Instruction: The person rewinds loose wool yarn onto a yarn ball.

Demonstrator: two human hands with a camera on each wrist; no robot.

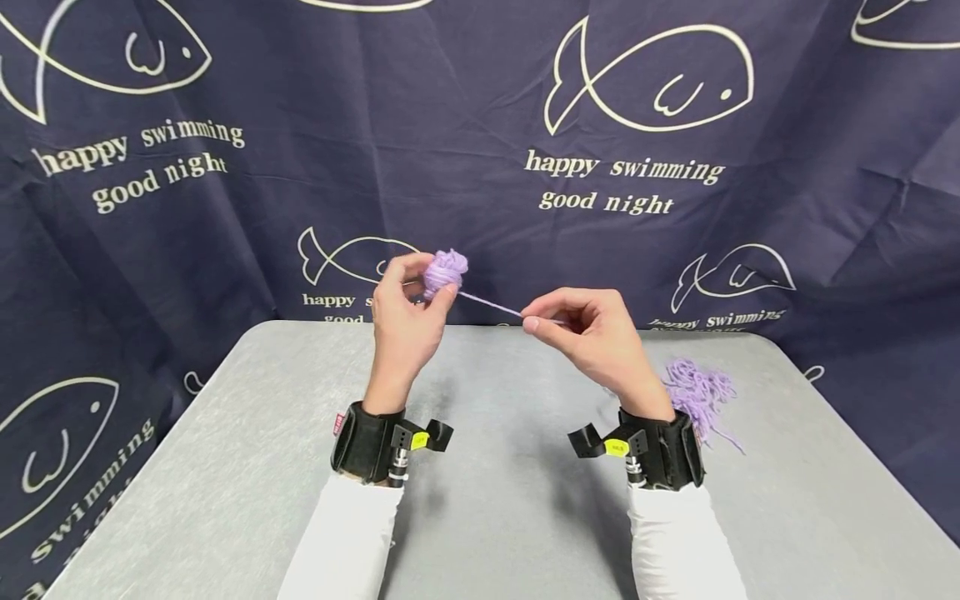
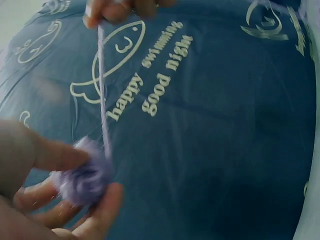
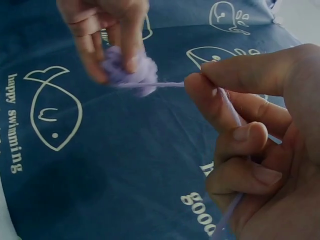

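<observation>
A small ball of lilac yarn [image 1: 446,272] is held up above the far part of the table by my left hand [image 1: 408,312], gripped between thumb and fingers. From the ball a taut strand [image 1: 491,305] runs across to my right hand [image 1: 596,337], which pinches it between thumb and forefinger. In the right wrist view, the strand passes on behind the pinch and down through the curled fingers [image 3: 245,177]. The left wrist view shows the wound ball [image 2: 85,175] with thumb and fingers around it, slightly blurred.
A loose tangled heap of lilac yarn [image 1: 699,392] lies on the grey table [image 1: 495,500] beside my right wrist, partly hidden by it. Behind the table hangs a dark blue curtain [image 1: 465,150] with white fish and lettering. Each wrist wears a black strap [image 1: 367,446] with a camera mount.
</observation>
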